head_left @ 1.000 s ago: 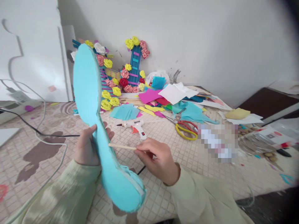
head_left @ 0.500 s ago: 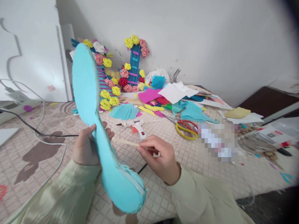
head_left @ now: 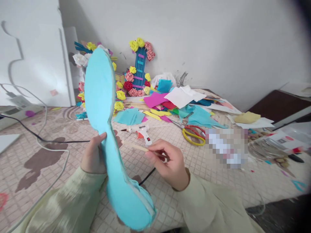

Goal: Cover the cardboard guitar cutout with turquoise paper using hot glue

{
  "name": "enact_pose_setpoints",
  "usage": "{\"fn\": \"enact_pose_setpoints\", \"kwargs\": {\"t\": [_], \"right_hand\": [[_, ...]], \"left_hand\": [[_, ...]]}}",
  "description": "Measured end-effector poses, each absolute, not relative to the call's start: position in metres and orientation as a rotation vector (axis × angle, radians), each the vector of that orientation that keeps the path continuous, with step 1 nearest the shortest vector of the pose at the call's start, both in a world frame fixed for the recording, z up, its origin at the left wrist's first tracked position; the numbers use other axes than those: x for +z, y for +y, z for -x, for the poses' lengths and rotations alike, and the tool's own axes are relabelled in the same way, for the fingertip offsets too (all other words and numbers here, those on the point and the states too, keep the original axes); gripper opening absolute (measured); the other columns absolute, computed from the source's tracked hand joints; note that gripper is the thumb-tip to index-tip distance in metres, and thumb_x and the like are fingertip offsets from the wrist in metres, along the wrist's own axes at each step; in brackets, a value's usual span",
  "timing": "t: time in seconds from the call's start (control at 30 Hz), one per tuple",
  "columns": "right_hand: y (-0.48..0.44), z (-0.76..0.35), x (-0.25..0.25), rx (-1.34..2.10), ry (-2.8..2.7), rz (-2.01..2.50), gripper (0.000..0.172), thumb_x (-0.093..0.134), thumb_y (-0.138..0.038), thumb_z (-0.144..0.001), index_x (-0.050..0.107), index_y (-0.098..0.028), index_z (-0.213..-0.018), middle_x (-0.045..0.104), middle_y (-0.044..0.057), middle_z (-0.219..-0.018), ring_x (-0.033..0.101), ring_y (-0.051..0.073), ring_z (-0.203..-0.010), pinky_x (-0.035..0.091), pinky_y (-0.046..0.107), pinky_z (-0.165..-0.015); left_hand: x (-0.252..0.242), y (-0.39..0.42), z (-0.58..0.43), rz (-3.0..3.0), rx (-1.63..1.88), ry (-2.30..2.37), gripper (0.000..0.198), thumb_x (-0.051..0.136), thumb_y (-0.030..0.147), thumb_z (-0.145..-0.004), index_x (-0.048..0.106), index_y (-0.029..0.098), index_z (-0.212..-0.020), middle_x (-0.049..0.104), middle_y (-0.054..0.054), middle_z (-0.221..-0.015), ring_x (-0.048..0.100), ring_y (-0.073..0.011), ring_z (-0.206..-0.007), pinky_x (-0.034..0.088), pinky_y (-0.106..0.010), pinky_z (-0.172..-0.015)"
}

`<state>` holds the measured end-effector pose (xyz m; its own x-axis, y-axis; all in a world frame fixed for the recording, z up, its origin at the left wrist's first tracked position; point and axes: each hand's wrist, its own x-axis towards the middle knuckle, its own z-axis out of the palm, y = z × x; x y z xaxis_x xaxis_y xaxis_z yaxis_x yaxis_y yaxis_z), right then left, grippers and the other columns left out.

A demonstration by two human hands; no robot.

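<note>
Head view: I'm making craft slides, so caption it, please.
Left hand grips a turquoise form; right hand pinches a pale stick near a glue gun.

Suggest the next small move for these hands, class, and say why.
Probably bring the tip of the pale stick to the edge of the blue shape: the right hand points the stick towards that edge, with a small gap between, while the left hand holds the shape by its narrow neck.
</note>
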<state>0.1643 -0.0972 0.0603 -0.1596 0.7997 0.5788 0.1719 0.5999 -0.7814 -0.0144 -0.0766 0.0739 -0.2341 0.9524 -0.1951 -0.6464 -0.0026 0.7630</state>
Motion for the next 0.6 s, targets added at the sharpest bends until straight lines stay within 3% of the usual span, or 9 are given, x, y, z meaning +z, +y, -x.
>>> {"fn": "enact_pose_setpoints", "kwargs": {"t": [0.17, 0.6], "right_hand": [[-0.0934, -0.1699, 0.0624, 0.680, -1.800, 0.757, 0.005, 0.060, -0.018, -0.076, 0.057, -0.015, -0.074, 0.058, 0.001, -0.065, 0.044, 0.008, -0.051, 0.036, 0.021, -0.045], [-0.0921, -0.1696, 0.0609, 0.586, -1.894, 0.662, 0.004, 0.058, -0.015, -0.075, 0.059, -0.015, -0.072, 0.058, 0.001, -0.061, 0.043, 0.006, -0.048, 0.038, 0.020, -0.045]], "left_hand": [[0.0816, -0.0741, 0.0137, -0.437, 1.586, 0.653, 0.017, 0.065, 0.013, -0.051, 0.053, 0.012, -0.062, 0.050, 0.005, -0.054, 0.040, -0.0045, -0.041, 0.043, -0.018, -0.041], [0.0836, -0.0747, 0.0155, -0.439, 1.600, 0.665, 0.017, 0.065, 0.014, -0.051, 0.052, 0.013, -0.063, 0.049, 0.005, -0.054, 0.039, -0.0048, -0.041, 0.041, -0.019, -0.042]]}}
